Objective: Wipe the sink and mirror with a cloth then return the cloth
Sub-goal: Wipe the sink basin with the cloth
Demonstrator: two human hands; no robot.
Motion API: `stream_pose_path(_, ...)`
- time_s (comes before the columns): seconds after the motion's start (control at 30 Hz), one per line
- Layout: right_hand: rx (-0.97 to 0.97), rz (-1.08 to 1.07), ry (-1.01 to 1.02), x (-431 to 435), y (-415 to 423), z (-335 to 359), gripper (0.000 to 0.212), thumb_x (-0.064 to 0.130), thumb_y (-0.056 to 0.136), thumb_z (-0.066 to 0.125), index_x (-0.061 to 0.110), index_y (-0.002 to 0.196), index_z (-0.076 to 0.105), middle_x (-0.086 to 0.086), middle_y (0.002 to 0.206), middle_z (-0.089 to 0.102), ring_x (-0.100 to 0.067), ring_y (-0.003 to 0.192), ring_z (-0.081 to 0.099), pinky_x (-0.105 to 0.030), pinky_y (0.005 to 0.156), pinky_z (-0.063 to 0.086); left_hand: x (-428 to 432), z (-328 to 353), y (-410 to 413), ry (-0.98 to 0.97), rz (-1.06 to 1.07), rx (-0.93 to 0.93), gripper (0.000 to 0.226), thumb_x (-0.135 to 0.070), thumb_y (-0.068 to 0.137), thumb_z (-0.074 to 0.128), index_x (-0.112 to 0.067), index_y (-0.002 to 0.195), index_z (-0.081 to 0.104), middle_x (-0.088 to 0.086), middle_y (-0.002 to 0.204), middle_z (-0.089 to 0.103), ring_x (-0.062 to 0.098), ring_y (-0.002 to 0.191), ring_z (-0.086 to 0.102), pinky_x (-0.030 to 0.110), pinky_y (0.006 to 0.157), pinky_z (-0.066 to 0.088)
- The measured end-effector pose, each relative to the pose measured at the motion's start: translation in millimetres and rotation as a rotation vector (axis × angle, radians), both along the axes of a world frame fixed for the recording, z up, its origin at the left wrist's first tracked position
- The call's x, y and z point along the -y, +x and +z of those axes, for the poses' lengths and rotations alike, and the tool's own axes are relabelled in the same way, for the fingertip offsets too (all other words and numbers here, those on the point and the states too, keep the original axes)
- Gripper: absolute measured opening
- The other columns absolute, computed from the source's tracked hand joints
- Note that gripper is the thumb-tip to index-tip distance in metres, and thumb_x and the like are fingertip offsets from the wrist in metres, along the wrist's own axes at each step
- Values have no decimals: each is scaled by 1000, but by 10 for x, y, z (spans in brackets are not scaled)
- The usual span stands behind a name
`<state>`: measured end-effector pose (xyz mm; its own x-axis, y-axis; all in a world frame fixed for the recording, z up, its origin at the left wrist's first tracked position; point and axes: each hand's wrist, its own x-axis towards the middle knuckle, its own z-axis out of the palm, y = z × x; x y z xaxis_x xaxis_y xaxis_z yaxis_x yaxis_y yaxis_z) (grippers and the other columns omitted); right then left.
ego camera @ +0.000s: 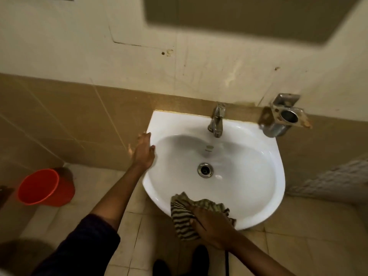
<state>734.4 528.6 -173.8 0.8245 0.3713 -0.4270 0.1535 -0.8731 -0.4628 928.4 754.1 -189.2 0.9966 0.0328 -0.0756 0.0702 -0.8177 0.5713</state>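
A white wall-hung sink (264, 156) fills the middle of the view, with a metal drain (205, 169) in its bowl and a chrome tap (217, 120) at the back. A striped cloth (182, 215) lies over the sink's front rim, pressed there by my right hand (214, 228). My left hand (144, 151) rests flat on the sink's left edge, fingers apart and holding nothing. The mirror (249, 14) shows as a dark panel on the wall at the top.
A metal holder with a cup (282, 116) is fixed to the wall right of the tap. An orange bucket (44, 187) stands on the tiled floor at the left. A pale textured fabric (334, 180) hangs at the right edge.
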Motion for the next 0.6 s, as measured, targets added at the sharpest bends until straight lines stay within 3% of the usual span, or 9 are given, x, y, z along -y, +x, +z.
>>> stream_pose_path(0.1, -55, -35, 59, -184, 111, -48, 48, 42, 100, 28, 26, 145, 29, -4, 150, 40, -23, 134, 43, -43, 111, 35, 4, -120, -38, 94, 38, 52, 55, -13, 97, 37, -18, 149, 20, 1, 160, 14, 17, 149, 8, 57, 115, 2)
stream_pose_path(0.23, -120, -190, 221, -761, 466, -132, 49, 36, 103, 27, 18, 148, 25, -9, 157, 25, -23, 145, 23, -38, 120, 17, 16, -185, 28, 155, 1, 102, 54, -12, 98, 34, -14, 149, 19, 4, 160, 15, 18, 149, 6, 59, 115, 2)
stream_pose_path(0.3, -114, -202, 236, -795, 460, -158, 48, 34, 103, 28, 19, 149, 24, -9, 157, 26, -23, 144, 25, -37, 119, 21, 16, -208, 37, 167, -1, 99, 54, -11, 98, 33, -13, 149, 18, 6, 160, 15, 19, 149, 5, 58, 116, 2)
stream_pose_path(0.37, -67, -151, 239, -549, 292, -115, 45, 34, 101, 32, 23, 145, 33, -7, 149, 42, -24, 133, 43, -35, 110, 35, 19, -211, 40, 156, 3, 107, 54, -10, 97, 34, -13, 149, 18, 6, 160, 15, 20, 149, 5, 56, 117, 2)
stream_pose_path(0.43, -32, -99, 166, -102, 92, -32, 41, 36, 97, 35, 27, 136, 45, -3, 135, 58, -22, 118, 56, -34, 100, 45, 23, -205, 51, 131, 5, 114, 55, -8, 97, 35, -12, 149, 19, 7, 160, 15, 20, 149, 4, 54, 117, 2)
stream_pose_path(0.53, -2, 36, -68, 832, -1, 23, 41, 35, 94, 37, 28, 131, 52, 0, 134, 59, -18, 125, 52, -34, 111, 29, 27, -215, 41, 102, -3, 134, 54, -7, 96, 35, -11, 148, 20, 9, 160, 16, 22, 149, 4, 53, 118, 1)
stream_pose_path(0.6, 178, 167, -315, 1456, 249, 28, 41, 33, 92, 38, 24, 125, 60, -3, 128, 64, -22, 123, 56, -49, 111, 31, 18, -224, 59, 84, -11, 144, 54, -5, 96, 36, -9, 148, 21, 11, 159, 17, 25, 149, 4, 52, 119, 1)
